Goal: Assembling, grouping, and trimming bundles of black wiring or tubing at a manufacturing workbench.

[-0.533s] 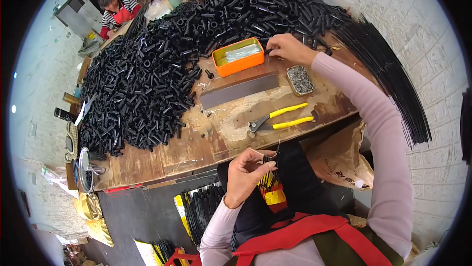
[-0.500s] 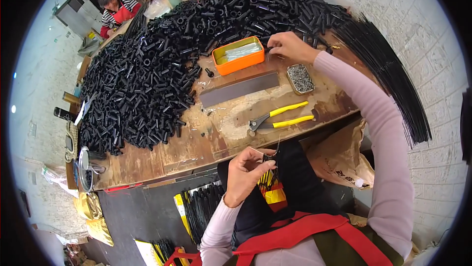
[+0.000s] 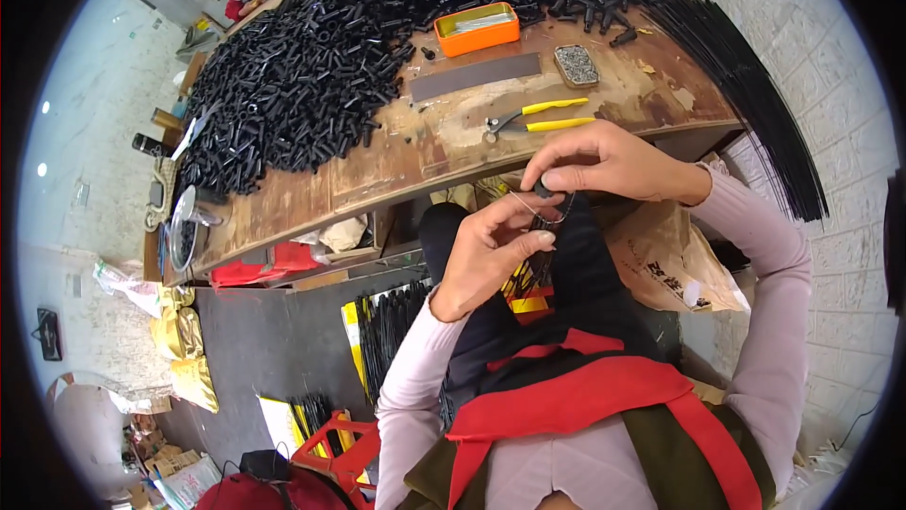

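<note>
Over my lap, my left hand (image 3: 481, 263) pinches the top of a bundle of thin black strands (image 3: 538, 272) between thumb and fingers. A fine bent wire (image 3: 525, 208) stands out from that grip. Close above it, my right hand (image 3: 609, 166) holds a small black piece (image 3: 543, 188) at its thumb and fingertips; its exact kind is mostly hidden. On the table ahead lie yellow-handled pliers (image 3: 559, 124). Beyond them are a dark flat bar (image 3: 477, 79), an orange tin (image 3: 479, 41) and a small clear box of tiny metal pieces (image 3: 576, 66).
A big heap of black tubular parts (image 3: 293, 100) covers the table's left and back. Long black rods (image 3: 746, 95) hang over its right end. A round metal-rimmed object (image 3: 182, 227) stands at the left corner. Below are a red stool (image 3: 344, 453) and a brown sack (image 3: 675, 260). Another person sits far left.
My right hand has come back from beside the orange tin to my left hand, bringing a small black piece. The view has tilted down, so the table sits higher in the picture.
</note>
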